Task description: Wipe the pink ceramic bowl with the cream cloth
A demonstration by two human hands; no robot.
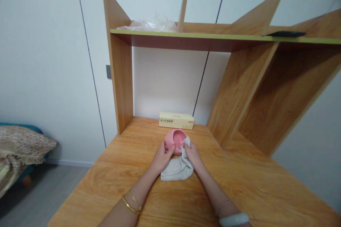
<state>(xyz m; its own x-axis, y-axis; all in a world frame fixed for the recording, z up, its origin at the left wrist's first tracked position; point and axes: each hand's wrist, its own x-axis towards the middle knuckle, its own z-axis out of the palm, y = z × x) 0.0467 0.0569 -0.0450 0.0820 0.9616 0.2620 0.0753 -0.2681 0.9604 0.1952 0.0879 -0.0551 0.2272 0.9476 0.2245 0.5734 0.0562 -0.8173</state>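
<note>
A small pink bowl (177, 138) is tipped on its side above the wooden desk (112, 177), its opening facing up and away from me. My left hand (163, 156) is closed round the bowl's left rim. My right hand (194, 155) is closed on a pale grey cloth (176, 171) and presses it against the bowl's right side. The cloth's lower part lies bunched on the desk between my wrists.
A long yellow box (176, 120) lies at the back of the desk against the wall. A wooden shelf unit (119, 78) rises above, with a clear plastic bag (151, 25) on top left and a dark flat object (286, 34) at right. A bed (18, 149) stands far left.
</note>
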